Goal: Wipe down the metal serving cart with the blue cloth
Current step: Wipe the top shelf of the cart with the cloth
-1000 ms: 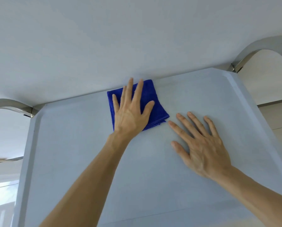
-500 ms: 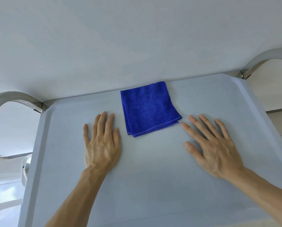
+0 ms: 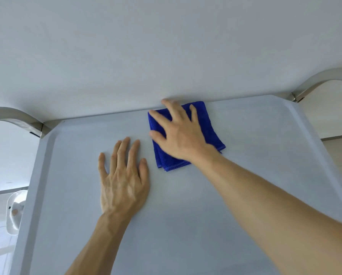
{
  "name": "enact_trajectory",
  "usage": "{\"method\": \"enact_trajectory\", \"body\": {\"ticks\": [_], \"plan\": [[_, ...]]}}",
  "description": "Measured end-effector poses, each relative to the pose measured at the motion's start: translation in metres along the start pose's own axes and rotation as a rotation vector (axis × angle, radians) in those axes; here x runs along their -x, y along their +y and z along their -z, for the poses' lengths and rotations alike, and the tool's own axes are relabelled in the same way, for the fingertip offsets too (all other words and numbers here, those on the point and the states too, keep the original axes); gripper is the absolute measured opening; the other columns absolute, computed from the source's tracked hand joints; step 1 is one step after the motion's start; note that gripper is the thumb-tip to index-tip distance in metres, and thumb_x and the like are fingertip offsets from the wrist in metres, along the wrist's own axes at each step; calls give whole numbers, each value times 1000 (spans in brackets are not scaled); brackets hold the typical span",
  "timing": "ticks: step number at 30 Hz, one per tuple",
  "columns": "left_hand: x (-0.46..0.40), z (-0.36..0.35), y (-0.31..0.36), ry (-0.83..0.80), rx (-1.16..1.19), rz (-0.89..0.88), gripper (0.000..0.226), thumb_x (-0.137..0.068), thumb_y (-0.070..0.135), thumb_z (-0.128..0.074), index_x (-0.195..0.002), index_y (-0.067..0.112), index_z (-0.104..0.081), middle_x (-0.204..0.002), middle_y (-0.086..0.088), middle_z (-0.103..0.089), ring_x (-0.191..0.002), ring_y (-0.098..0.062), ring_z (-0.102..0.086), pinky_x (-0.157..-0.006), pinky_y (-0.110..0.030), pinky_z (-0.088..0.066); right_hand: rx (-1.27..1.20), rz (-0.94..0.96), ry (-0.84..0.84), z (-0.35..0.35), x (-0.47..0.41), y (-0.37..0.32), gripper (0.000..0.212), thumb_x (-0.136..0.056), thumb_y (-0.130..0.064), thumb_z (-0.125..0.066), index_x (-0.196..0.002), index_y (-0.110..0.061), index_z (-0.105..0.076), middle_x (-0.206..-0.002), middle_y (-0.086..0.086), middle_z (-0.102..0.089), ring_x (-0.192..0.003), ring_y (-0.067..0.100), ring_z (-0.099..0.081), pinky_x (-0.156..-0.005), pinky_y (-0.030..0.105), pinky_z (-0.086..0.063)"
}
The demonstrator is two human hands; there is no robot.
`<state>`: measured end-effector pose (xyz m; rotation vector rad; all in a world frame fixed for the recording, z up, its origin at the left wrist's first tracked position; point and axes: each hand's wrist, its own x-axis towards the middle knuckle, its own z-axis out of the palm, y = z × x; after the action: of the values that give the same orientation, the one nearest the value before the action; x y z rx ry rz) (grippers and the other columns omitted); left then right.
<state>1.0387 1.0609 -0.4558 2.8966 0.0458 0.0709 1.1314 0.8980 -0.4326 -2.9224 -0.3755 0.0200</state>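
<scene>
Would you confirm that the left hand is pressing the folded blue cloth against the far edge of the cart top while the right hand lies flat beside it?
Not quite: the hands are swapped. In the head view the right hand presses the blue cloth at the far edge of the cart top, and the left hand lies flat beside it.

Folded blue cloth (image 3: 209, 128) flat at far edge of grey metal cart top (image 3: 186, 225)

Both my forearms bare, no sleeves in view. My left hand (image 3: 124, 181) and right hand (image 3: 183, 135): no gloves, rings, watch or wristband on either wrist.
</scene>
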Motion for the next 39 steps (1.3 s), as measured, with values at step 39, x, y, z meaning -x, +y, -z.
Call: {"method": "enact_trajectory", "body": {"ticks": [39], "plan": [[0,1,5,-19,-11,23,56,-99,43,-18,-151,26,-29,-161,3,-24,-150,-11,-12,-122,-47,-1,139,-419,-31,8,95,110,63,-100,-60,-15,-158,-36,-17,-167,2,-17,-154,27,-11,-122,58,-6]]}}
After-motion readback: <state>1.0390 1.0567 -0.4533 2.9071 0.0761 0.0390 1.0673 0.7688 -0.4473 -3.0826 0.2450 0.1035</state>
